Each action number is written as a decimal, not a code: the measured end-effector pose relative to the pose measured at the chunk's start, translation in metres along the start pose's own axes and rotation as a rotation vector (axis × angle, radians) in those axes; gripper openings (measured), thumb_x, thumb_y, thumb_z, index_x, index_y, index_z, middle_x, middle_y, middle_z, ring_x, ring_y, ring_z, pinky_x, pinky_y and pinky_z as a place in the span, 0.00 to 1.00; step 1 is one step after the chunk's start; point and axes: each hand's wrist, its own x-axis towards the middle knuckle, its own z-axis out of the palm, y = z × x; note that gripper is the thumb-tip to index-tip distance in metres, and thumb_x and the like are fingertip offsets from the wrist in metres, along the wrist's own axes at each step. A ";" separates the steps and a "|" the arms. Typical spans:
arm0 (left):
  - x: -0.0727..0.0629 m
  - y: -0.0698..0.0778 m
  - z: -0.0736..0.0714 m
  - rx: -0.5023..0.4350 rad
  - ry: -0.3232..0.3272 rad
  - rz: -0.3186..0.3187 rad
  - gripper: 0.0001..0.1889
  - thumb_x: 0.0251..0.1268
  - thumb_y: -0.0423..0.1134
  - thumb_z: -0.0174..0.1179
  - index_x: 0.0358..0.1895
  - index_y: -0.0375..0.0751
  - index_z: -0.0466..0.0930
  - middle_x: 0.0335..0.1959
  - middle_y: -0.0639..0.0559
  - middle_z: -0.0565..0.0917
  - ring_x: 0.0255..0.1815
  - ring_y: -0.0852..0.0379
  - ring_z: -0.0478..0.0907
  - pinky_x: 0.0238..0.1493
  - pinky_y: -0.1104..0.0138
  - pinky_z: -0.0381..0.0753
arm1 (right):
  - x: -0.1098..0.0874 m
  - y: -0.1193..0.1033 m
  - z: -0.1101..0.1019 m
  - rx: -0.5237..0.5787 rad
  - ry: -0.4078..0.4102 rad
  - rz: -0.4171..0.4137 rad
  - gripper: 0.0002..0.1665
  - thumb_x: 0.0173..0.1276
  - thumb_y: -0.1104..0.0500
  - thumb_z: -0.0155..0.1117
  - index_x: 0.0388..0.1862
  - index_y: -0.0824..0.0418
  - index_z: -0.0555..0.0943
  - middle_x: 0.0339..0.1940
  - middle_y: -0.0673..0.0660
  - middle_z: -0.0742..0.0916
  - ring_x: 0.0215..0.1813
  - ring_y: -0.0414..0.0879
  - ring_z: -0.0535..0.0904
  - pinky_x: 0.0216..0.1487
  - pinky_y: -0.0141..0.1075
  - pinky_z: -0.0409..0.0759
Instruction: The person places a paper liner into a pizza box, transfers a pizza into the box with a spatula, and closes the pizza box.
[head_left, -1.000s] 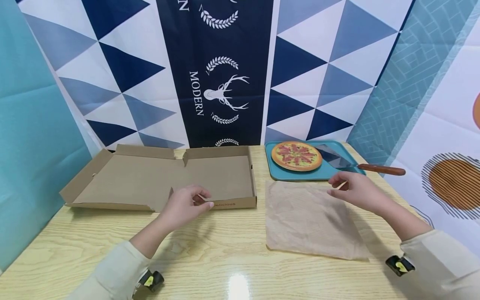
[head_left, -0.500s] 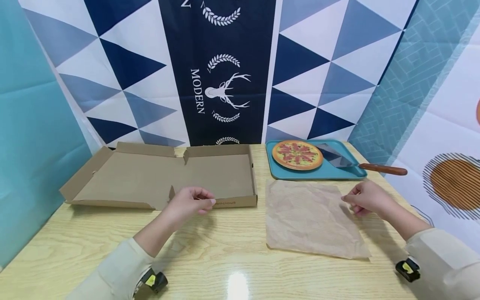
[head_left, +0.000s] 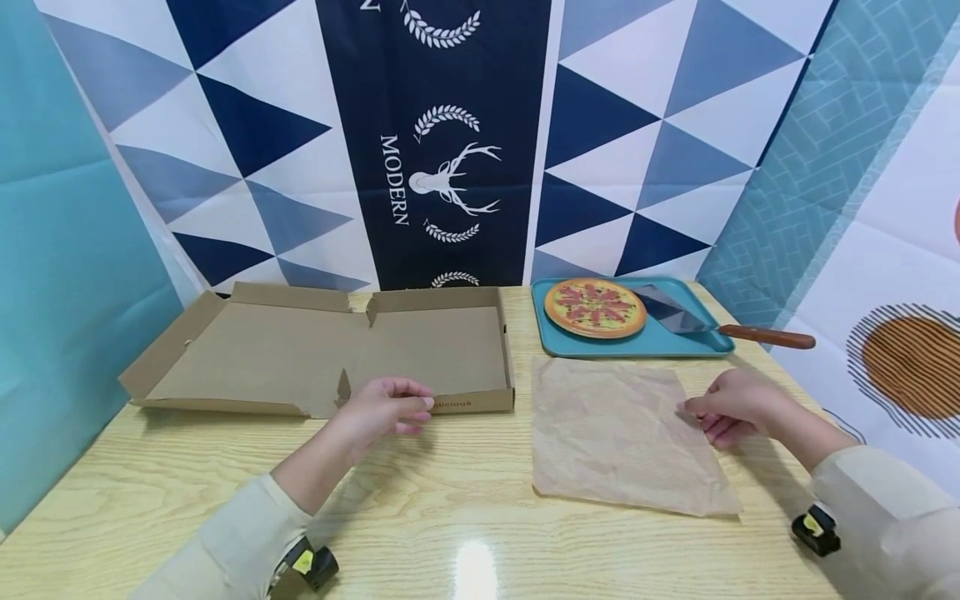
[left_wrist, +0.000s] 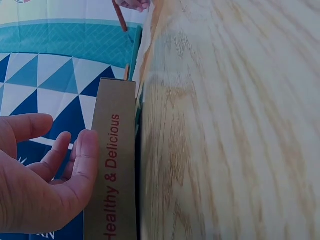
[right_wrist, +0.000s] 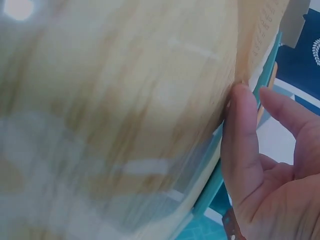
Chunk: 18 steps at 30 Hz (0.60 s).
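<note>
My left hand hovers at the front wall of an unfolded cardboard pizza box, its fingers loosely bent and holding nothing. In the left wrist view the box wall, printed with red lettering, stands just beyond the fingers. At the right edge of a brown sheet of parchment paper is my right hand. Its fingertip meets the paper's edge in the right wrist view, while the thumb stays apart from the finger. The paper lies flat, slightly wrinkled, on the wooden table.
Behind the paper, a teal tray bears a round pizza and a pizza server. The server's wooden handle juts past the tray's right side. The box lid spreads out leftward. A patterned cloth hangs behind the table.
My right hand has come down from near the tray to the paper's right edge. The left hand has shifted only slightly at the box front. Paper, box and tray stay put.
</note>
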 end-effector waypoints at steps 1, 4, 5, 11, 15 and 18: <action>0.000 0.000 0.000 -0.001 -0.003 0.002 0.15 0.68 0.30 0.57 0.53 0.24 0.74 0.52 0.33 0.77 0.52 0.41 0.78 0.54 0.54 0.80 | 0.001 0.000 0.000 0.019 -0.007 0.007 0.16 0.66 0.55 0.67 0.29 0.67 0.77 0.19 0.54 0.83 0.21 0.43 0.81 0.28 0.37 0.85; -0.001 0.000 0.001 -0.009 -0.018 0.004 0.15 0.68 0.30 0.57 0.53 0.24 0.74 0.52 0.33 0.77 0.53 0.40 0.77 0.54 0.54 0.80 | 0.004 0.002 0.000 0.081 -0.043 0.018 0.11 0.65 0.60 0.67 0.33 0.68 0.79 0.20 0.54 0.84 0.23 0.42 0.81 0.30 0.37 0.85; -0.001 0.000 0.002 -0.015 -0.025 0.004 0.15 0.68 0.30 0.57 0.54 0.24 0.74 0.52 0.33 0.77 0.53 0.40 0.77 0.55 0.55 0.80 | 0.006 0.003 0.000 0.106 -0.059 0.021 0.09 0.66 0.62 0.66 0.34 0.68 0.79 0.20 0.54 0.84 0.23 0.42 0.82 0.31 0.37 0.85; 0.000 -0.002 0.002 -0.047 -0.100 0.008 0.18 0.69 0.31 0.56 0.57 0.22 0.71 0.54 0.31 0.76 0.55 0.38 0.77 0.56 0.56 0.79 | 0.007 0.006 -0.002 0.255 -0.139 0.017 0.05 0.69 0.63 0.59 0.37 0.65 0.81 0.23 0.53 0.83 0.26 0.41 0.81 0.35 0.37 0.85; 0.001 -0.003 0.004 -0.091 -0.174 0.013 0.21 0.70 0.31 0.55 0.60 0.19 0.67 0.57 0.29 0.74 0.57 0.37 0.76 0.58 0.55 0.78 | 0.004 0.005 -0.004 0.327 -0.140 -0.026 0.06 0.71 0.63 0.56 0.38 0.63 0.80 0.26 0.51 0.84 0.27 0.40 0.81 0.35 0.36 0.85; 0.001 -0.003 0.007 -0.142 -0.220 0.008 0.23 0.70 0.31 0.55 0.61 0.18 0.65 0.58 0.27 0.73 0.58 0.36 0.75 0.58 0.53 0.77 | 0.001 0.004 -0.006 0.358 -0.143 -0.079 0.05 0.73 0.63 0.55 0.41 0.63 0.79 0.28 0.51 0.84 0.27 0.40 0.81 0.35 0.35 0.85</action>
